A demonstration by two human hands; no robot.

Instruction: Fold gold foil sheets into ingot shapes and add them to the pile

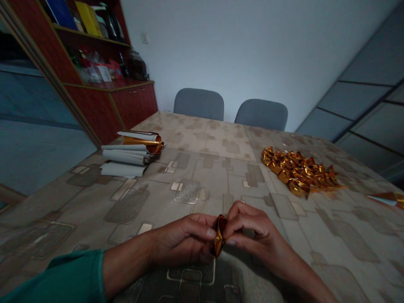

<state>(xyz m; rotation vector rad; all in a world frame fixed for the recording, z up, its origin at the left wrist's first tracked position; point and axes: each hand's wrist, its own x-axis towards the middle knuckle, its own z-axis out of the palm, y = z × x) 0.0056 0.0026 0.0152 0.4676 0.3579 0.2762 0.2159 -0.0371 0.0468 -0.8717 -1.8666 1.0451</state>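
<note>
A small piece of gold foil paper (219,235), partly folded, stands upright between both hands just above the table's near edge. My left hand (183,244) pinches its left side with thumb and fingers closed. My right hand (252,229) pinches its right side, fingers curled over the top. A pile of several folded gold foil pieces (299,170) lies on the table to the far right. Rolled sheets of foil paper (132,153), white side out with a gold end showing, lie at the far left.
The patterned table (202,176) fills the view. Two grey chairs (198,103) stand at its far side. A red-brown cabinet (104,97) with cluttered shelves is at the back left. Another gold sheet (388,198) lies at the right edge.
</note>
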